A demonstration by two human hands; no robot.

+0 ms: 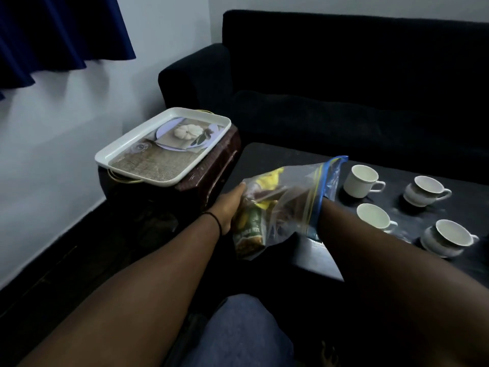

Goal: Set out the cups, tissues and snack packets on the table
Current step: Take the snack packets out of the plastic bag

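Mid-frame, a clear zip bag (288, 200) with a blue seal, held up just above the left end of a dark tabletop (267, 157). Inside, snack packets (250, 229): one green with pale lettering at the lower end, yellow ones higher up. Bag mouth turned toward upper right, likely so the right arm can reach straight in.

Left hand (229, 209), just left of centre, cupping the bag's outer side, fingers curled round the plastic and the packets within; thin dark band at the wrist. Forearm rising from lower left. Probably steadying the bag while the other hand digs.

Right hand inside the bag, hidden past the wrist by plastic and packets; forearm running in from lower right. Whether those fingers are apart or closed on a packet: cannot tell.

At right, four white cups (363, 180) already standing upright on the tabletop in two rows, handles to the right, well apart from the bag. Cups seemingly done, packets not yet laid out. No tissues in view.

Upper left of centre, a white tray (105, 154) with a printed base, resting on a small dark stand beside a black sofa (344, 62).
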